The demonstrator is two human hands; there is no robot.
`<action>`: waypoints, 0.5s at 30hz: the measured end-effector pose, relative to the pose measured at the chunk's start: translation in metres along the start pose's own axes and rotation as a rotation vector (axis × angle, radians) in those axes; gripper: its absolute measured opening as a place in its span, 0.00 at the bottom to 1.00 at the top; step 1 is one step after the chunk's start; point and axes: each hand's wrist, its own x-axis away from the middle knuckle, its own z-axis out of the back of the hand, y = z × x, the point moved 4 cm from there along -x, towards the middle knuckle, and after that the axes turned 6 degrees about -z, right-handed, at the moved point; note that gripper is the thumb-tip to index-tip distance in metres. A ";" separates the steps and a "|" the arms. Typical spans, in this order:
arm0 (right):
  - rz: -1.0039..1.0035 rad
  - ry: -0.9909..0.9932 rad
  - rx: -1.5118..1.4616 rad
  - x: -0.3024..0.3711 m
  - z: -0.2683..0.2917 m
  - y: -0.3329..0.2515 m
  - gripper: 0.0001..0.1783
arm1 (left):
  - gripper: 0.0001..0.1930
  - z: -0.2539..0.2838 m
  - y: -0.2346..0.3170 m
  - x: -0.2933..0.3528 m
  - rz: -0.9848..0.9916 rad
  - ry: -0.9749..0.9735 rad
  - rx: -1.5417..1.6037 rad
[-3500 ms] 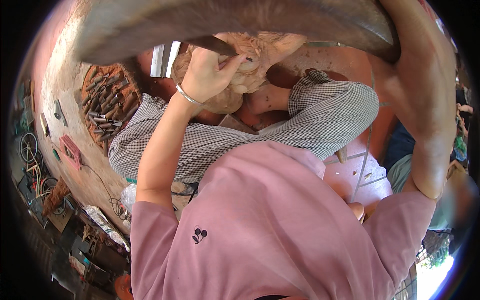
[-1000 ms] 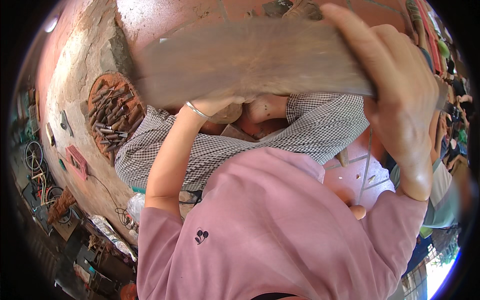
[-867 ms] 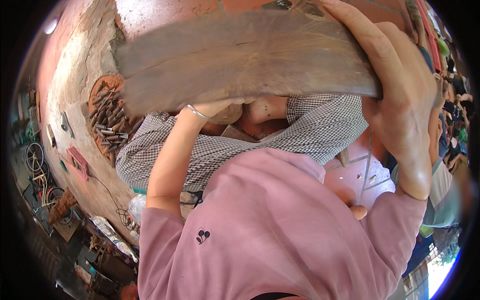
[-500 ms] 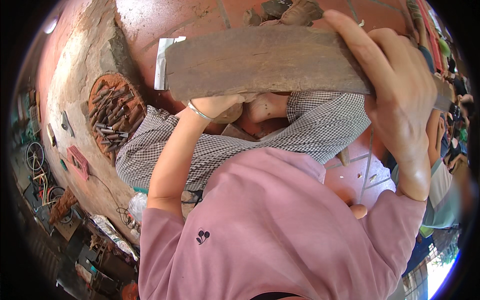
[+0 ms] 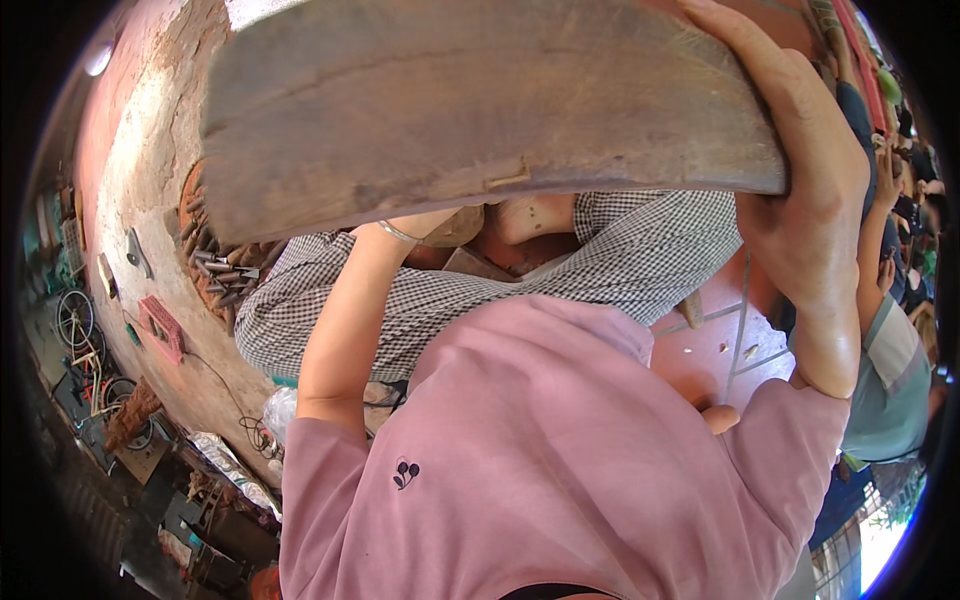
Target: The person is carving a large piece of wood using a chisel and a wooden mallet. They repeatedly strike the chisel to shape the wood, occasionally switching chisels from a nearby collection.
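My right hand (image 5: pixel 800 150) is closed round the right end of a broad, dark wooden mallet (image 5: pixel 480 110), its index finger stretched along the far edge. Raised close to my view, the mallet blurs toward its left end. Below it, my left hand (image 5: pixel 430 222) shows only near the wrist, with a silver bangle (image 5: pixel 398 231). The fingers of that hand are hidden behind the mallet, and so is anything they may hold. A brown wooden piece (image 5: pixel 460 230) shows partly between my legs, beside the left hand.
Several chisels (image 5: pixel 225 270) lie in a round reddish tray at left, partly covered by the mallet. Beyond are a pink plastic basket (image 5: pixel 160 328), a cord and a clear plastic bag (image 5: pixel 280 412). My bare foot (image 5: pixel 535 215) is near the work. Other people sit at right.
My right hand has lifted the mallet toward my view, so it looks larger. It now covers the far floor pieces and part of the chisel tray. My left arm has hardly moved.
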 end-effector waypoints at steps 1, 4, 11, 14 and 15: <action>0.001 0.091 -0.033 -0.003 -0.001 -0.002 0.29 | 0.09 -0.002 -0.002 0.000 0.007 -0.005 -0.003; -0.056 0.347 -0.127 -0.010 -0.007 -0.014 0.29 | 0.09 -0.011 -0.006 -0.004 0.010 -0.020 -0.003; -0.154 0.064 0.106 -0.008 0.002 -0.016 0.29 | 0.10 0.003 0.006 -0.015 -0.038 -0.012 -0.057; -0.255 0.062 0.063 -0.007 -0.009 -0.016 0.28 | 0.11 0.014 0.020 -0.021 -0.174 0.037 -0.165; -0.167 -0.042 0.046 0.001 0.003 -0.005 0.28 | 0.11 0.024 0.030 -0.027 -0.213 0.115 -0.191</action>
